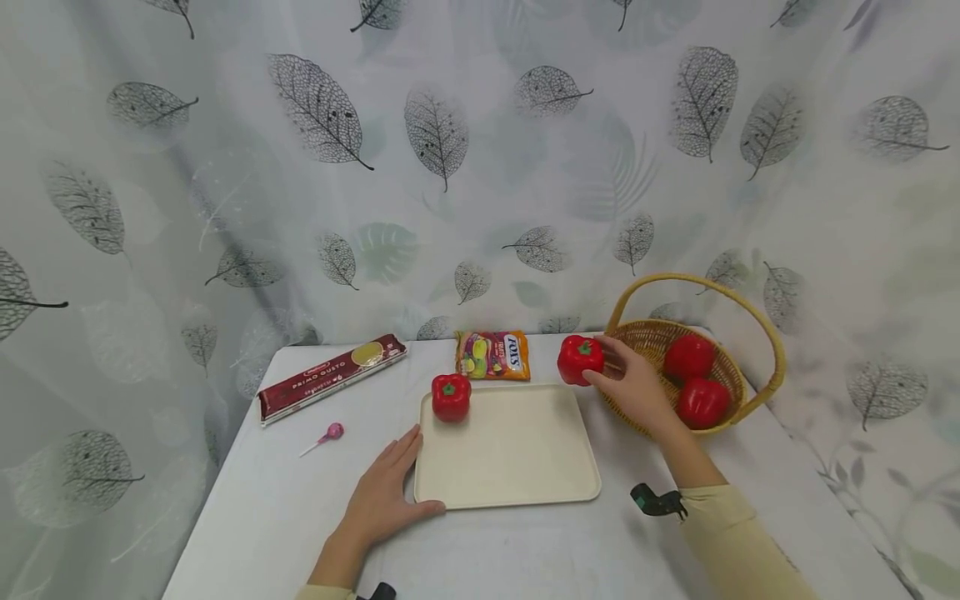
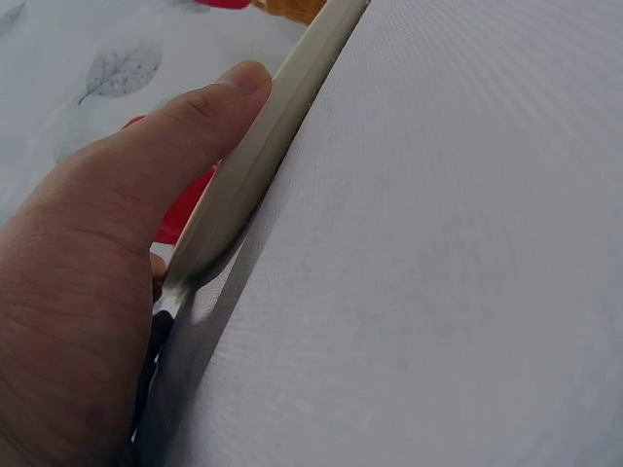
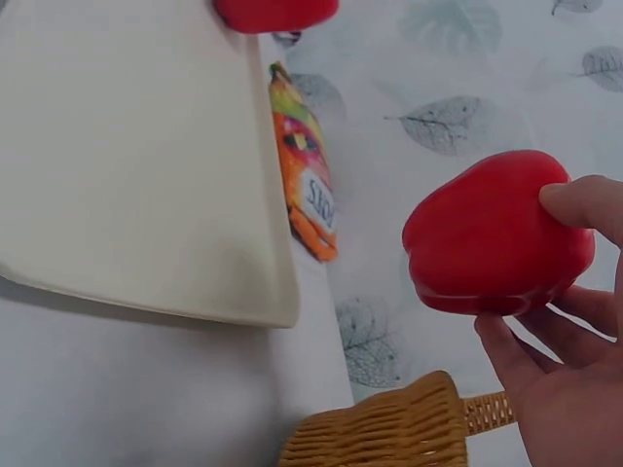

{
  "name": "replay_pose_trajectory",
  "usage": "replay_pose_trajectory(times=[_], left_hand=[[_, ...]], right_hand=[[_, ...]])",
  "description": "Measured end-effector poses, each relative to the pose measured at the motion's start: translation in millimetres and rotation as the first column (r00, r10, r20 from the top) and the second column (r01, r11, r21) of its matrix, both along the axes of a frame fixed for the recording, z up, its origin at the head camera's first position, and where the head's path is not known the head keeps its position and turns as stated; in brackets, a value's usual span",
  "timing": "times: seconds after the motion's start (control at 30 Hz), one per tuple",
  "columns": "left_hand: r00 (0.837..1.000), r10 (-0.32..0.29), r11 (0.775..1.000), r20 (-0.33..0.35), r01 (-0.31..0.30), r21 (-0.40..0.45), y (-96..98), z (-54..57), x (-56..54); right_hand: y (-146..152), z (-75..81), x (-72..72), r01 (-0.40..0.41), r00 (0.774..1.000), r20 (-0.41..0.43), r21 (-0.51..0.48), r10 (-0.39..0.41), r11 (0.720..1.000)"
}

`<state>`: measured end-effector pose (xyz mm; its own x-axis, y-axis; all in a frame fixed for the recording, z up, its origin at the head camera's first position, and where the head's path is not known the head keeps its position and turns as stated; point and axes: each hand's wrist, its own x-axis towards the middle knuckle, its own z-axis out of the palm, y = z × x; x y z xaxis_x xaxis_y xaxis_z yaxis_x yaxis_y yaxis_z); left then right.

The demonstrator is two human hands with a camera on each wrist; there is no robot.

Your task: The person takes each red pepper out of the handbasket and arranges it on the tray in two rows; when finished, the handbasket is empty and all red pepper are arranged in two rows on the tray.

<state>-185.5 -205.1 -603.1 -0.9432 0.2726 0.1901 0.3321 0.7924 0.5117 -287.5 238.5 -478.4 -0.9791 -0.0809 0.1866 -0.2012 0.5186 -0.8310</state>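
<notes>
My right hand (image 1: pixel 633 382) pinches a red bell pepper (image 1: pixel 580 360) between thumb and fingers, held up between the tray's far right corner and the wicker basket (image 1: pixel 626 412). In the right wrist view the pepper (image 3: pixel 496 238) is off any surface. My left hand (image 1: pixel 386 492) lies against the left edge of the cream tray (image 1: pixel 517 450), its thumb by the near left corner with fingers extended along the side. Another red bell pepper (image 1: pixel 451 398) sits in the tray's far left corner. Two more red peppers (image 1: pixel 703 403) lie inside the basket.
Behind the tray lies an orange candy bag (image 1: pixel 492 356). A long dark red biscuit pack (image 1: pixel 332 379) and a pink lollipop (image 1: pixel 334 431) are at the left of the white table. A leaf-patterned curtain (image 1: pixel 480 208) hangs behind; the basket's tall handle (image 1: pixel 780 358) arches up.
</notes>
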Motion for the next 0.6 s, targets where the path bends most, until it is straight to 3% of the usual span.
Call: replay_pose_trajectory(times=[0.17,0.43,0.6], left_hand=[[1.0,-0.002,1.0,0.006,0.002,-0.001,0.2,0.1,0.0],[1.0,-0.002,1.0,-0.029,0.002,0.003,-0.3,-1.1,-0.2],[1.0,-0.006,1.0,-0.012,0.006,-0.01,-0.3,0.9,-0.6]], right_hand=[[-9,-6.6,-0.7,-0.051,0.998,0.031,-0.026,0.052,0.998],[-27,-13.5,-0.6,-0.066,0.996,0.065,-0.039,0.069,0.997],[-35,-23.0,-3.2,-0.09,0.994,0.059,-0.057,0.094,0.994]])
